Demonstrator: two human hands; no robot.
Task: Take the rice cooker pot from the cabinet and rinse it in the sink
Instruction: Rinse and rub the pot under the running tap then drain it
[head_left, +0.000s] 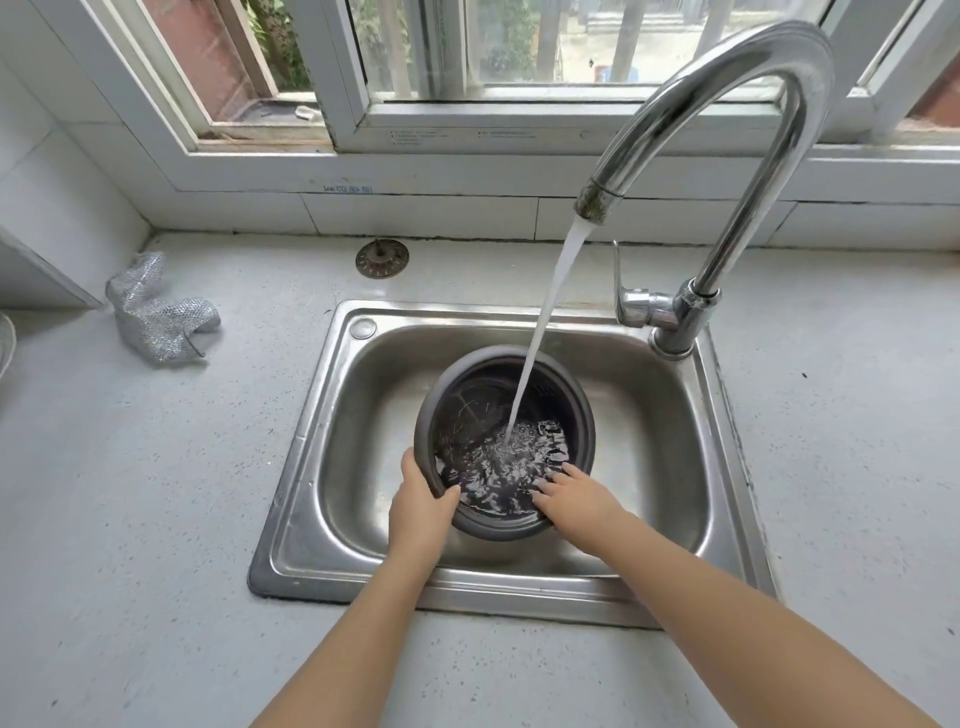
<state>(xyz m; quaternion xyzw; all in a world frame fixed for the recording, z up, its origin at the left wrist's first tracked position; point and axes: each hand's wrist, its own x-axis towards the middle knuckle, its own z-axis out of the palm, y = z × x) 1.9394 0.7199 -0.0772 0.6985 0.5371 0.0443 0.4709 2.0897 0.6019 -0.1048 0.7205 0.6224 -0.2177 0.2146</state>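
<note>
At frame center the dark pot (505, 441) sits in the sink (332, 467) under running tap (727, 156) water, left hand (423, 506) gripping its rim, right hand (574, 493) open with fingers spread inside.

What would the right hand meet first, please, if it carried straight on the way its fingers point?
The right hand reaches over the near rim of the rice cooker pot, so it would probably meet the pooled water first; depth is unclear.
</note>
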